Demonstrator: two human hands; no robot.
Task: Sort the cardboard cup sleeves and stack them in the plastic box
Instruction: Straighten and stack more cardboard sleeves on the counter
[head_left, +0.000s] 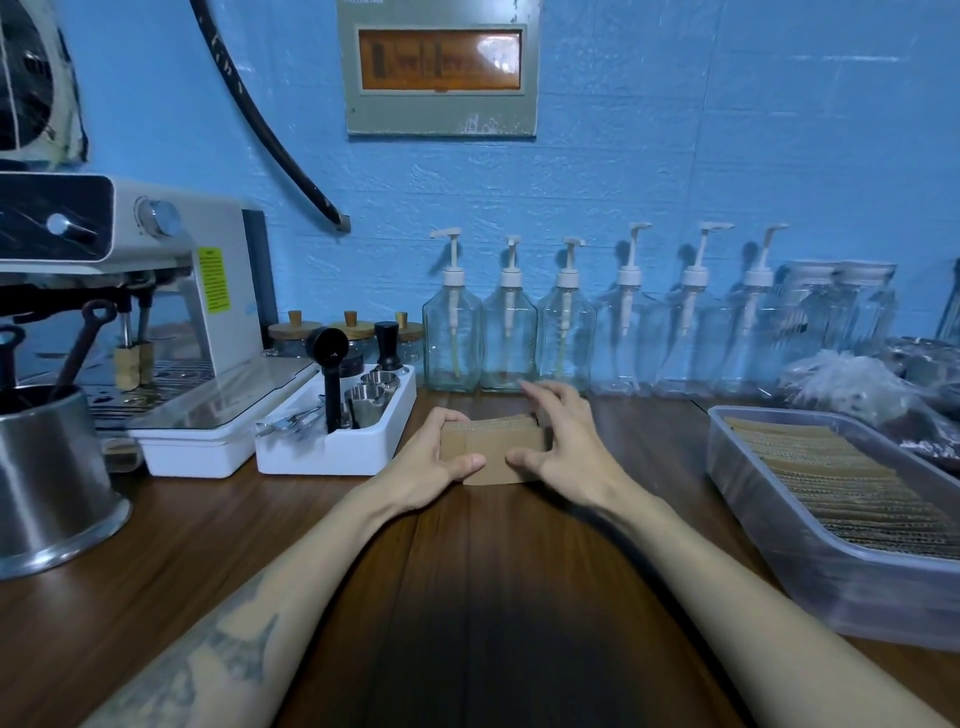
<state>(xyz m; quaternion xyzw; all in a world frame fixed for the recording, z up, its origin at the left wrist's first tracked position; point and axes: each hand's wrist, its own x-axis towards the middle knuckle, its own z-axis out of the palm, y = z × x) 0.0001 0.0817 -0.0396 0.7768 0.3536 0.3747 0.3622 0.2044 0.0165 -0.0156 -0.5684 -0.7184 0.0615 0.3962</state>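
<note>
Head view: I'm gripping a small stack of cardboard cup sleeves between both hands at mid-counter. My left hand is curling round its left end, thumb across the front. My right hand is pinching the right end. The plastic box is sitting to the right, holding a row of sleeves on edge. Pump bottles are lining the blue wall.

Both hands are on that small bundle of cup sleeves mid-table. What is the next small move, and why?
Probably carry the bundle of sleeves right to the plastic box. The left hand and right hand grip its two ends, edges look squared, and the box already holds a row of sleeves.
</note>
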